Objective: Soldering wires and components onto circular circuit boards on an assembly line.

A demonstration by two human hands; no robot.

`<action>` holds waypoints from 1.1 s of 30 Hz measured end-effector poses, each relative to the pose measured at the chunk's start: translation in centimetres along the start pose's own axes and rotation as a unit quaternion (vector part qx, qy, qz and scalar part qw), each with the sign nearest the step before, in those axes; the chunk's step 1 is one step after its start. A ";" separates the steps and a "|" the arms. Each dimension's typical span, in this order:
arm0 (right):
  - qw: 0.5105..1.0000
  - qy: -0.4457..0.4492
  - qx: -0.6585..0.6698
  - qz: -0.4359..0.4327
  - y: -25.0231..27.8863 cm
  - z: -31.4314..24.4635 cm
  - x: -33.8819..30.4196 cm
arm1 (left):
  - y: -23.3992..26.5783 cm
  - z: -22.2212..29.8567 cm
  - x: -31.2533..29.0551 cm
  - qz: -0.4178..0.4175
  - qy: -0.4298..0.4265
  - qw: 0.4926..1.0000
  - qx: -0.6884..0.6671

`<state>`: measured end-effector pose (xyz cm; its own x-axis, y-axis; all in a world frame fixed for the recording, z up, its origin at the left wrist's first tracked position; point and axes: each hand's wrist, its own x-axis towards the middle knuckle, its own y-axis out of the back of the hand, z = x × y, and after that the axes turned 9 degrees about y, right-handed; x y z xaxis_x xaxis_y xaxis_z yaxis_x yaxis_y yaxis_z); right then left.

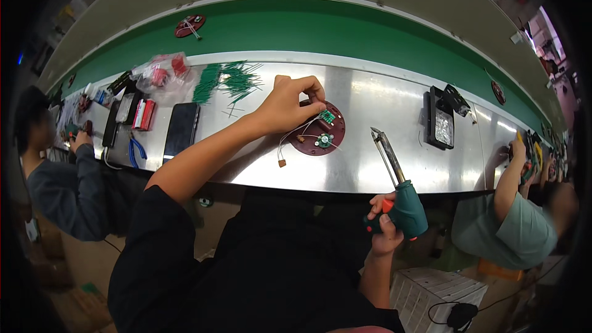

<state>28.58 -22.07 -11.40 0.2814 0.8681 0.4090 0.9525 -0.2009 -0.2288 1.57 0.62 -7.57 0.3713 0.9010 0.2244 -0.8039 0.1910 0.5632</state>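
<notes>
A round maroon disc (337, 137) lies on the metal bench with white wires and a round green part (324, 140) on it. At its far side my left hand (288, 106) is closed in a pinch at the edge of a small green circuit board (328, 116). White wires run from there to a small brown connector (282, 163) beside the disc. Lower right, my right hand (385, 225) grips a green soldering gun (410, 209) with a red trigger. Its long metal tip points up and away, to the right of the disc and apart from it.
Green wire pieces (209, 83), a black phone (182, 124), blue pliers (137, 151) and a plastic bag (163, 77) lie to the left. A black tray (441, 120) stands right. Co-workers (68, 179) sit on both sides. A white crate (431, 299) is below.
</notes>
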 end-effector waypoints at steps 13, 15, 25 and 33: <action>0.994 0.034 -0.091 -0.058 1.1 0.5 0.8 | -0.4 5.3 -0.5 -0.149 -0.034 0.985 0.083; 0.995 0.001 -0.094 -0.038 0.6 -0.2 0.7 | -0.8 5.4 -0.3 -0.121 -0.027 0.985 0.119; 0.992 -0.074 -0.102 -0.030 0.6 0.6 0.6 | -0.9 4.6 0.4 -0.128 -0.026 0.991 0.026; 0.987 -0.060 -0.140 -0.054 0.6 0.9 1.1 | -0.2 5.3 0.1 -0.162 -0.009 0.981 0.103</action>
<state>29.31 -20.84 -11.86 0.1758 0.9358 0.3055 0.9758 -0.2066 0.0713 4.29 -1.37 -3.45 0.6012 0.7989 0.0201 -0.5319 0.3812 0.7561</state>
